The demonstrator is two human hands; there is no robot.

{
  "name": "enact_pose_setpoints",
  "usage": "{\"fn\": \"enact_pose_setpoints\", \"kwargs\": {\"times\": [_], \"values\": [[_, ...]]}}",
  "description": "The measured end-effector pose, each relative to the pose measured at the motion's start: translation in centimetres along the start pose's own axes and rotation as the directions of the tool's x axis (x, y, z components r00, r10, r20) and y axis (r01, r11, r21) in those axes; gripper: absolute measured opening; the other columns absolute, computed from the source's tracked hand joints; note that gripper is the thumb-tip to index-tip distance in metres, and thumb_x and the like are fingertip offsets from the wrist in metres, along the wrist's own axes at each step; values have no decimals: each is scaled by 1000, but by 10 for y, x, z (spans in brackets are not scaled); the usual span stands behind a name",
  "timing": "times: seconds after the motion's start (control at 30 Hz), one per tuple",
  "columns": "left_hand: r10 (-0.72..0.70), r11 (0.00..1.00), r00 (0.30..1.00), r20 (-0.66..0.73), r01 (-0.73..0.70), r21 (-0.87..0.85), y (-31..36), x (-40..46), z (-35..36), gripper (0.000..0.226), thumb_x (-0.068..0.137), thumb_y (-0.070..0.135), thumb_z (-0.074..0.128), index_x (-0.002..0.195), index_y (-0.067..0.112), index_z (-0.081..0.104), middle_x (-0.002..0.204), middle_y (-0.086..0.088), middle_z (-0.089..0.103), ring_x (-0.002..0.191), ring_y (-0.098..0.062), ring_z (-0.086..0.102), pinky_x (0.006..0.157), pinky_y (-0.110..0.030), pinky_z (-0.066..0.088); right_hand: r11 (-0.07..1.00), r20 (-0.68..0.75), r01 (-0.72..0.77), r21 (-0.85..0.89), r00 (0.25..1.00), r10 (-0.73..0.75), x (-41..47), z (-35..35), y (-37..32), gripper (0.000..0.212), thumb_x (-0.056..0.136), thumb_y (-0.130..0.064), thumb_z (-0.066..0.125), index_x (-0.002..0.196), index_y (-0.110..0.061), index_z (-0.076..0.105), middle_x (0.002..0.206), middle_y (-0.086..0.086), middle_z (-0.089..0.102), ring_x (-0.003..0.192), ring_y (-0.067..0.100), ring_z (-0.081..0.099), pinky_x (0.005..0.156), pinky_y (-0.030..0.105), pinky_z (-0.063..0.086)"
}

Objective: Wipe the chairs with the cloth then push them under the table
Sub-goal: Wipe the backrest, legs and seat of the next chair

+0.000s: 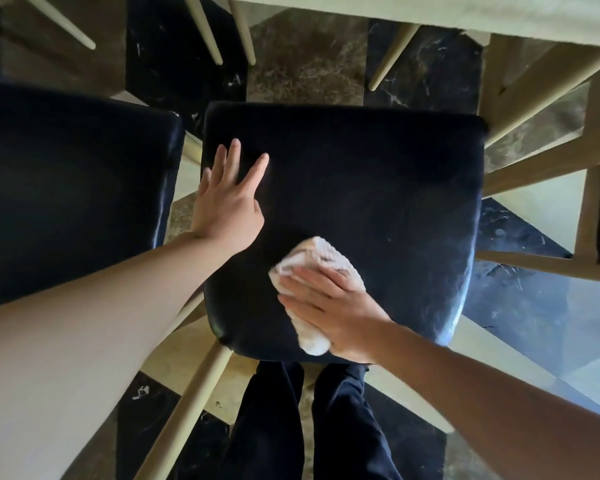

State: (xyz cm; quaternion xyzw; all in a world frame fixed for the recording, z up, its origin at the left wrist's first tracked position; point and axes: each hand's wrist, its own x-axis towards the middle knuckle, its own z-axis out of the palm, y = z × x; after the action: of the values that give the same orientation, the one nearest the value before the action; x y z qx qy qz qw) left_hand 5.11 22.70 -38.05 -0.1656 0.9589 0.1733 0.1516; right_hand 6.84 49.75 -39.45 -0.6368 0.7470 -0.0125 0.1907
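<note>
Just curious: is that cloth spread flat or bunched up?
Bunched: the cloth sits in a lumpy wad under the right hand on the seat.

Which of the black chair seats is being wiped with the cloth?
The middle seat: the right hand presses the white cloth on it. The left seat has no hand on it.

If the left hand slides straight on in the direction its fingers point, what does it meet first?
Probably nothing on the seat: the left hand lies flat on the dark chair seat, fingers aimed at its far edge. The way looks free up to that edge; beyond it is only floor.
</note>
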Motion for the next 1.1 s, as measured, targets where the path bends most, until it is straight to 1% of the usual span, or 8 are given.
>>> {"fn": "enact_pose_setpoints", "kwargs": {"times": [0.13, 0.23, 0.33, 0.53, 0.67, 0.8, 0.93, 1.1], "values": [[-8, 999, 1000, 17, 7, 34, 1, 1, 2, 77, 97, 11, 48, 163, 30, 14, 171, -15, -5, 158, -35, -5, 127, -55, 12, 991, 112, 108, -84, 989, -98, -50, -12, 67, 91, 71, -10, 70, 155, -14, 36, 168, 5, 21, 157, 29, 9, 123, 49, 16], [7, 998, 999, 39, -10, 68, -2, 2, 7, 79, 97, 14, 46, 163, 28, 6, 170, -18, -11, 157, -38, -9, 127, -56, 9, 978, 17, -188, -93, 982, 190, -65, -33, 131, 75, 66, -7, 65, 140, -14, 48, 139, -1, 42, 140, 29, 37, 106, 43, 37], [7, 995, 996, 89, -15, 97, -3, 2, 13, 79, 99, 21, 41, 162, 30, -6, 168, -19, -20, 156, -40, -15, 126, -56, 2, 914, -190, -398, 82, 894, 406, -63, -48, 162, 66, 81, -6, 58, 146, -6, 52, 156, 10, 44, 146, 38, 37, 116, 58, 30], [-63, 998, 998, 20, 63, -13, 8, 1, 16, 62, 108, 44, 24, 163, 31, -1, 171, -15, -10, 157, -35, -10, 126, -51, -1, 237, -94, -844, 482, 219, 971, 74, -69, 88, 78, 84, -18, 53, 158, -16, 31, 170, 8, 13, 157, 29, 8, 126, 46, -4], [-167, 925, 986, -30, 146, -351, 12, 2, 7, 56, 110, 39, 21, 163, 30, 10, 172, -4, 5, 159, -22, -3, 127, -43, -2, 547, -163, -701, 458, 538, 827, 122, -48, 23, 85, 83, -19, 57, 161, -17, 24, 171, 6, 3, 157, 28, 0, 125, 49, -5], [-180, 908, 984, 0, 166, -384, 11, 2, -1, 52, 111, 39, 17, 162, 30, 19, 172, -1, 8, 159, -17, -1, 128, -42, 0, 953, -79, -236, 189, 964, 254, 78, -21, 4, 90, 81, -19, 65, 160, -16, 21, 169, -1, 4, 156, 27, 0, 126, 49, 2], [-104, 958, 994, 24, 106, -266, 4, 1, -1, 50, 111, 35, 25, 161, 30, 24, 173, -2, 3, 159, -19, -4, 129, -44, 2, 992, 39, 92, -87, 995, -89, 1, -14, 66, 79, 83, -15, 53, 159, -10, 30, 170, 9, 16, 157, 31, 5, 126, 52, 8], [-27, 992, 1000, 16, 29, -125, -1, -1, 2, 56, 108, 28, 39, 162, 24, 24, 172, -11, 4, 159, -30, 1, 127, -54, 12, 936, -97, -346, -60, 935, 340, -63, -42, 158, 82, 80, -16, 61, 158, -13, 34, 165, 12, 29, 152, 35, 27, 120, 58, 25]]}}
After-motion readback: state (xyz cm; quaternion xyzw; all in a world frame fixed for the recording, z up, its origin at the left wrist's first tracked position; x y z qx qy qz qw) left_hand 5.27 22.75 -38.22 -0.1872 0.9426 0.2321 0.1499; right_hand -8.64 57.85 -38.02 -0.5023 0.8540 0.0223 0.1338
